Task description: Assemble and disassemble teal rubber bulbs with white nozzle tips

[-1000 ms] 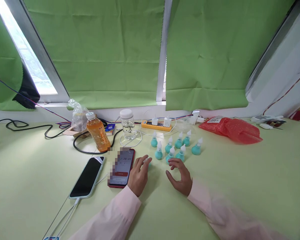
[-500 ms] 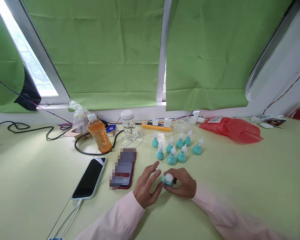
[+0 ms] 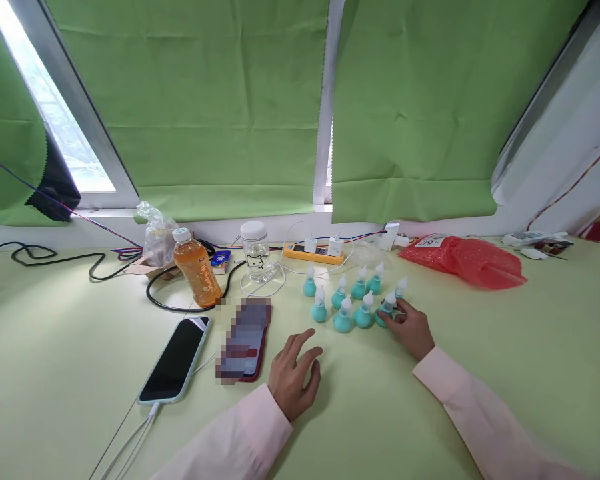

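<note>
Several small teal bulbs with white tips [image 3: 343, 300] stand in a cluster on the pale green table [image 3: 480, 347]. My right hand [image 3: 411, 327] pinches one teal bulb [image 3: 385, 311] at the cluster's right front, standing it on the table. My left hand [image 3: 294, 372] rests on the table in front of the cluster, fingers loosely spread and holding nothing, just right of a red-cased phone [image 3: 244, 340].
A second phone [image 3: 174, 360] with a cable lies at the left. Behind stand an orange drink bottle [image 3: 196, 268], a clear jar [image 3: 255, 251], an orange power strip [image 3: 314, 252], black cables [image 3: 55, 257], a plastic bag [image 3: 156, 235] and a red bag [image 3: 465, 260].
My right hand carried a teal bulb from the table in front of me out to the right side of the cluster. My left hand let go and stayed near the phone.
</note>
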Tool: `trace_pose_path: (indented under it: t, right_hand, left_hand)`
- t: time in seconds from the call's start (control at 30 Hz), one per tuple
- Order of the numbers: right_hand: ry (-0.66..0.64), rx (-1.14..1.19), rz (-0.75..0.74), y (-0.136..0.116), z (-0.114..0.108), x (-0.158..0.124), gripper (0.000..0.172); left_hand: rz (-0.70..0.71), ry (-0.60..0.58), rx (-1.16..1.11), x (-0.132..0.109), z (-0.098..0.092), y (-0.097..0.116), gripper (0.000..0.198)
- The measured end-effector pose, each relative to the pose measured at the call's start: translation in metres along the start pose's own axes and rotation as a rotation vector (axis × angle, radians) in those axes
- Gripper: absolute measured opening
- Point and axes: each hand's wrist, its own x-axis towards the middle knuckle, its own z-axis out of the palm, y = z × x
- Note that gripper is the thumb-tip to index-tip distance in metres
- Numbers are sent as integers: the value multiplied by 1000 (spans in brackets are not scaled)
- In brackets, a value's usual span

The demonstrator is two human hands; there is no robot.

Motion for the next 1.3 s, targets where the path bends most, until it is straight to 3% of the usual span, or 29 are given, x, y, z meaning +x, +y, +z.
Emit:
trace_pose_path:
  t: [0.13, 0.23, 0.47, 0.93, 1.03, 1.13, 1.23, 1.3]
  right_hand:
    - [110, 228, 67, 5, 9, 1, 49]
    - [94, 354, 108, 6, 13, 0, 51]
    - [87, 319, 100, 2, 15, -3, 67]
    - [215, 271, -1, -3, 14, -5, 48]
    - [316, 201, -71, -7, 12, -7, 43]
    - [376, 192, -243, -17, 13, -14, 35]
    - [297, 166, -410, -35, 20, -22, 27]
    - [239, 115, -441, -49, 26, -27, 28]
  left_hand:
    - [-24, -41, 25, 0, 2, -2, 19]
    - [-46, -70, 42, 0, 4, -4, 18]
    - [-53, -158, 87, -3, 11, -5, 17]
    - [-27, -184, 102, -3, 14, -6, 18]
    - [-11, -188, 90, -4, 14, -3, 22]
    - [2, -217, 58, -6, 16, 2, 33]
    - [-18, -221, 17, -3, 25, 7, 45]
    - [-50, -165, -11, 4, 36, 10, 50]
